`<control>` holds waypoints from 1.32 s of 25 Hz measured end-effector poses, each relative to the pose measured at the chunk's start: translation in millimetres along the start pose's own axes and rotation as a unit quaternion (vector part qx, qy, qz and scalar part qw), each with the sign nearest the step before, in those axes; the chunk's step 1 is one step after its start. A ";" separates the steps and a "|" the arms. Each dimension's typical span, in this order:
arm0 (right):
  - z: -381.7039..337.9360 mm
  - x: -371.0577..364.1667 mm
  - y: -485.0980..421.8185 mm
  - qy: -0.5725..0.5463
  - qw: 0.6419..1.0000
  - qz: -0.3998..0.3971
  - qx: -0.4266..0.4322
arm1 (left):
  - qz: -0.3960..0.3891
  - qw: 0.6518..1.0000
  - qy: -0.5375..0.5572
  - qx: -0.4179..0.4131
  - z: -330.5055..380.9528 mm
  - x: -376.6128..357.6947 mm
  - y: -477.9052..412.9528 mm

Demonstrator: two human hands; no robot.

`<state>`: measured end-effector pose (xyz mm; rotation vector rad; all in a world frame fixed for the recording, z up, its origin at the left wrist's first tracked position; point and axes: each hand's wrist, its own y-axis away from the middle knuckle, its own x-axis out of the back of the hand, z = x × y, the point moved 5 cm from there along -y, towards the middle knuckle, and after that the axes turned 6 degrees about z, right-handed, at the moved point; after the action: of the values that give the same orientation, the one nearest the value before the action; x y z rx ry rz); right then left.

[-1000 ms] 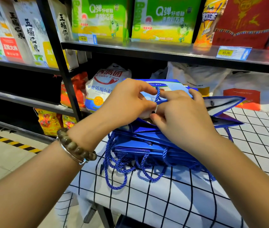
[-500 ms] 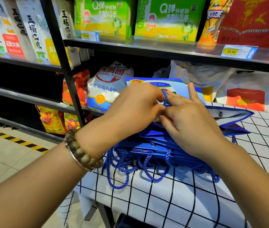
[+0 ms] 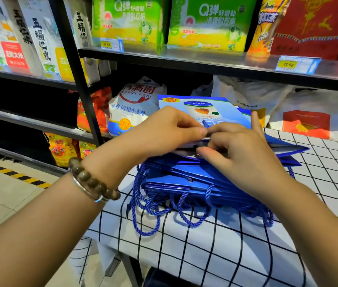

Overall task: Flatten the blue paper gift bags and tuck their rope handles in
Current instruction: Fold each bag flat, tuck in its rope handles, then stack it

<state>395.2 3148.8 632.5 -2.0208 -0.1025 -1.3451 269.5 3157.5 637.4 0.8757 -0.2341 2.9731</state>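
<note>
A stack of flattened blue paper gift bags (image 3: 184, 177) is laid on a white tablecloth with a black grid (image 3: 205, 245), with blue twisted rope handles (image 3: 149, 206) spilled loose over its near side. The topmost bag (image 3: 215, 108), printed light blue, is pinched at its near edge by the left hand (image 3: 170, 131) and by the curled fingers of the right hand (image 3: 244, 150), just beside it.

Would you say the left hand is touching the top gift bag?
Touching; the head view shows the left hand pinching the top gift bag at its edge.
</note>
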 end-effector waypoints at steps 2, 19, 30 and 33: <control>2.3 0.4 1.3 -0.016 1.000 0.003 0.009 | -0.022 0.999 0.003 0.031 -7.6 1.1 -5.9; 43.0 44.9 8.5 -0.183 0.976 0.067 -0.102 | 0.087 0.984 -0.139 -0.070 -15.6 18.5 -15.7; 146.6 11.0 7.7 -0.177 0.905 -0.053 -0.383 | 0.097 0.933 -0.338 0.074 -39.1 32.5 -27.2; 155.5 35.4 19.0 -0.203 0.907 0.014 -0.368 | 0.128 0.938 -0.319 0.030 -9.4 29.0 -23.1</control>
<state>541.0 3214.7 618.5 -2.9058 0.2947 -0.9929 241.8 3181.5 648.4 1.9370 -0.2898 2.8051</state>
